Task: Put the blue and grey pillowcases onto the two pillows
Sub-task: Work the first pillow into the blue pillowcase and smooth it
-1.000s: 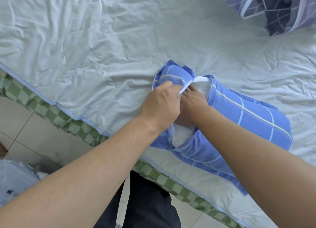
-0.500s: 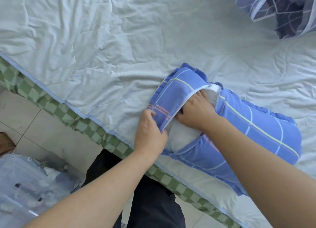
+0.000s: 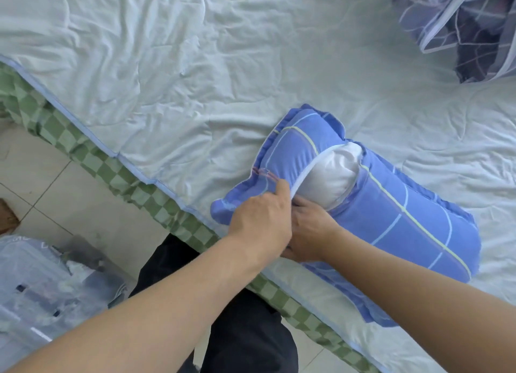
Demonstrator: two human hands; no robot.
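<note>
Since half a second ago, my left hand (image 3: 261, 219) has come up beside the right and the blue flap has been drawn further over the pillow, so less white shows.

Nearest me, both forearms reach out over my dark trousers (image 3: 240, 328) and the green checked bed edge (image 3: 167, 207). Down at my left a clear plastic bag (image 3: 42, 289) sits on the tiled floor (image 3: 50, 185).

At the bed edge my left hand pinches the white-trimmed hem of the blue case (image 3: 405, 219), thumb on top, fingers curled under. My right hand (image 3: 310, 230) lies touching it, pressed against the pillow (image 3: 332, 174) at the opening; its fingertips are hidden under the cloth, so I cannot tell whether it grips anything.

Most of the pillow is inside the blue case, which lies slantwise on the pale sheet (image 3: 195, 79), with one white bulge bare in the opening.

Far off, at the top right corner, the grey case (image 3: 469, 23) lies crumpled on the sheet, well apart.
</note>
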